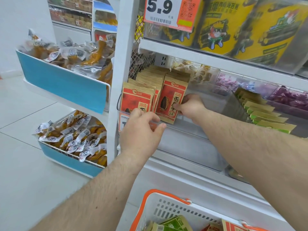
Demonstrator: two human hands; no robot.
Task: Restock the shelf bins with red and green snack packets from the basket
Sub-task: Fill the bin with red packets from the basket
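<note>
Red snack packets (138, 100) stand in rows in a clear shelf bin (191, 140). My right hand (190, 105) pinches the right edge of the front red packet (171, 100) of the second row, upright in the bin. My left hand (141, 129) rests on the bin's front rim below the left row, fingers curled over the clear edge. Green snack packets (265, 114) stand in a neighbouring bin to the right. Below, a white basket (168, 209) with orange handles holds green packets (173, 224) and red packets (233, 226).
Yellow tubs (233, 25) and a 5.9 price tag (168, 12) fill the shelf above. Purple sweets (290, 97) lie in bins behind the green packets. To the left, blue-fronted trays (66, 84) hold vacuum-packed snacks. White floor tiles lie at lower left.
</note>
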